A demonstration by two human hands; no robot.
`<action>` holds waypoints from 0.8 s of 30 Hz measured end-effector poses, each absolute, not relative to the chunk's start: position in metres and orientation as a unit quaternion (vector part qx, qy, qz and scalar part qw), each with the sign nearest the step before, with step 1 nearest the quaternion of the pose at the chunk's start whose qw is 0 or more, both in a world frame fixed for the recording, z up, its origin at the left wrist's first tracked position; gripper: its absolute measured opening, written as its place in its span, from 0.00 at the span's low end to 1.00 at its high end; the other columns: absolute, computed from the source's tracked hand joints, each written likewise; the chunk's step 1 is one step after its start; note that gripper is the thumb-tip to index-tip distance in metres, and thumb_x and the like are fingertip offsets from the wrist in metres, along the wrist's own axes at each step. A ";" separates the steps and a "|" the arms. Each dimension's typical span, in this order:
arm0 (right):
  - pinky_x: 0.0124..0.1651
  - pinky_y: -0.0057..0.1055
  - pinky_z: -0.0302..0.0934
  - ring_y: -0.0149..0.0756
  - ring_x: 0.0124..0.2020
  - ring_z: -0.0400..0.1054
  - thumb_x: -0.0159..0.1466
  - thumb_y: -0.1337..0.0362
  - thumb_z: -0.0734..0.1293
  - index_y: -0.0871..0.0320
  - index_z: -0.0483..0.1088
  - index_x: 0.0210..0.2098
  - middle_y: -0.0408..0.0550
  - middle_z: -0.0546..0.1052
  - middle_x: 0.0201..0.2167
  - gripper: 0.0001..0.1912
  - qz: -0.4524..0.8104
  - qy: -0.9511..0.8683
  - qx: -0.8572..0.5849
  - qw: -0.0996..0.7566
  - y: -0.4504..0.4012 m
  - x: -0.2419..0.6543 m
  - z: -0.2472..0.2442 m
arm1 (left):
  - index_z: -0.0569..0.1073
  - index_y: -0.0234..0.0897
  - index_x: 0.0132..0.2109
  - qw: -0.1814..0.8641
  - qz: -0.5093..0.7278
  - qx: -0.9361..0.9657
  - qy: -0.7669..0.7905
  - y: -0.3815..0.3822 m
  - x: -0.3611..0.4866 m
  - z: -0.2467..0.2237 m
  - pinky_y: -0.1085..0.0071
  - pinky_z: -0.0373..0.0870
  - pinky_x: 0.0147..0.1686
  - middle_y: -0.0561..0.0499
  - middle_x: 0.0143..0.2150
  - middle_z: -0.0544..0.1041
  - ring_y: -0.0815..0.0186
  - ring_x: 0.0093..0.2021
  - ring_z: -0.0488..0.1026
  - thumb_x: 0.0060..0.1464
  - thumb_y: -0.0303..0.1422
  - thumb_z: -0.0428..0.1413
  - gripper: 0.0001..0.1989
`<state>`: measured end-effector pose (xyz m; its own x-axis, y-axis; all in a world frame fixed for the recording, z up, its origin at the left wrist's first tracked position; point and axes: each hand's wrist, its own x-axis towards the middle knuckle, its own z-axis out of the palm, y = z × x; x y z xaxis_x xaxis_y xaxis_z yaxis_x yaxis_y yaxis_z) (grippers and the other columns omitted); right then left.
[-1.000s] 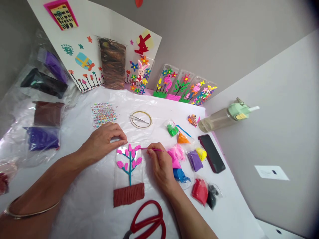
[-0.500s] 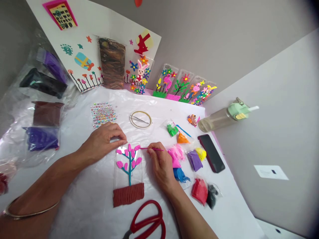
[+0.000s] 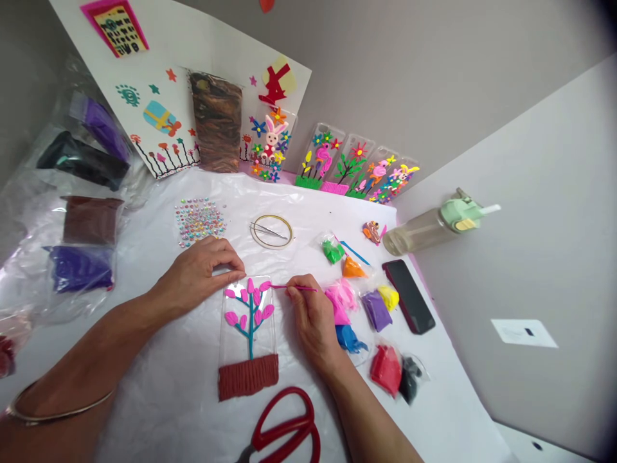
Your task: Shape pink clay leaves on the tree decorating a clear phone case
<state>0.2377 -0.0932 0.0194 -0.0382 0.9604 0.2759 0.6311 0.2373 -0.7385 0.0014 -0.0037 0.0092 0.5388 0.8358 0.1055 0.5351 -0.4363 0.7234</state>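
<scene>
In front of me lies a clear phone case [image 3: 263, 337] with a clay plant on it: pink petals [image 3: 232, 319], a teal stem [image 3: 251, 334] and a ridged brown clay base [image 3: 249, 377]. At its top left corner my left hand [image 3: 200, 270] grips the edge between thumb and fingertips. My right hand [image 3: 313, 318] is closed in a pinch on a thin pink clay tool [image 3: 303, 289]. The tool's tip is at the upper right petal [image 3: 265, 286], close to the case's right edge.
Red-handled scissors [image 3: 284, 431] lie near the front. Bagged clay, such as a purple pack [image 3: 376, 310], sits to the right, beside a phone [image 3: 409, 297] and a bottle [image 3: 424, 228]. Rhinestones [image 3: 200, 218] and tweezers on a hoop [image 3: 272, 231] lie behind. Decorated cases [image 3: 321, 157] lean at the back.
</scene>
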 end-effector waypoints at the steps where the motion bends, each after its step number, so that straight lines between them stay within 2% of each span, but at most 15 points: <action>1: 0.38 0.31 0.64 0.35 0.36 0.71 0.73 0.66 0.58 0.55 0.68 0.39 0.46 0.76 0.34 0.09 0.215 -0.687 -0.579 0.383 -0.093 0.238 0.019 | 0.80 0.42 0.36 0.324 0.232 0.815 0.421 -0.004 0.001 0.009 0.62 0.63 0.47 0.51 0.38 0.77 0.59 0.44 0.68 0.63 0.37 0.57 0.10; 24: 0.39 0.31 0.63 0.35 0.36 0.70 0.73 0.65 0.58 0.54 0.67 0.39 0.45 0.74 0.34 0.08 0.207 -0.679 -0.587 0.389 -0.094 0.239 0.018 | 0.80 0.41 0.35 0.323 0.230 0.814 0.423 -0.004 0.002 0.011 0.61 0.64 0.47 0.50 0.38 0.77 0.58 0.44 0.70 0.63 0.37 0.57 0.09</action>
